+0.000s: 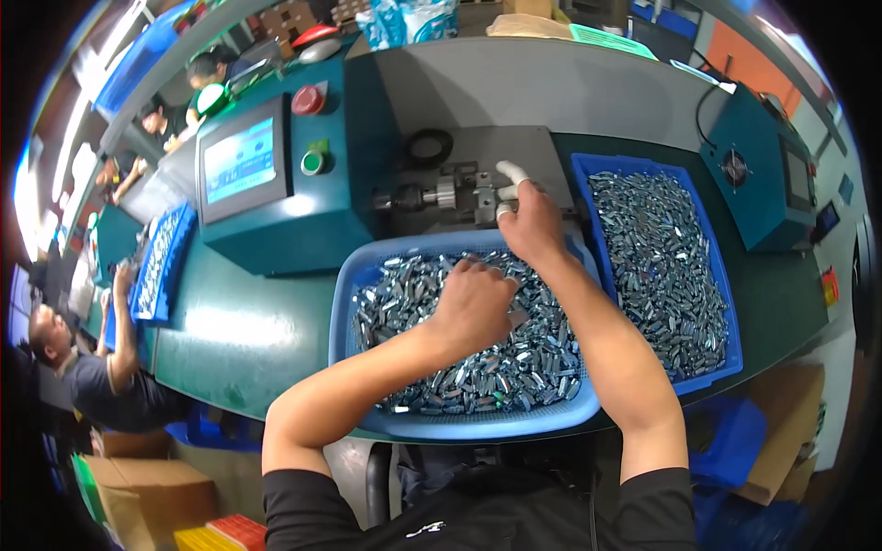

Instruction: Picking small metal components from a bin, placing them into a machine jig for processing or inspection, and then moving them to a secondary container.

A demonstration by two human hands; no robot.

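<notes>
My left hand (pixel 476 305) is closed, with curled fingers, just over the small metal parts (pixel 459 381) heaped in a light-blue plastic basket (pixel 459 426). What it holds, if anything, is hidden. My right hand (pixel 533 219) wears white finger cots and reaches to the end of a metal clamping fixture (pixel 478 195). Its fingers are apart, and no part shows between them. The fixture lies in line with a round chuck (pixel 404 197) on the side of a teal machine (pixel 363 156) with a touchscreen (pixel 241 161).
A darker blue tray (pixel 719 275) of similar parts stands at the right. A red button (pixel 308 100) and green button (pixel 313 163) face me. Behind the fixture lies a black ring (pixel 429 147). Another teal machine (pixel 749 174) is farther right. Co-workers sit at the left.
</notes>
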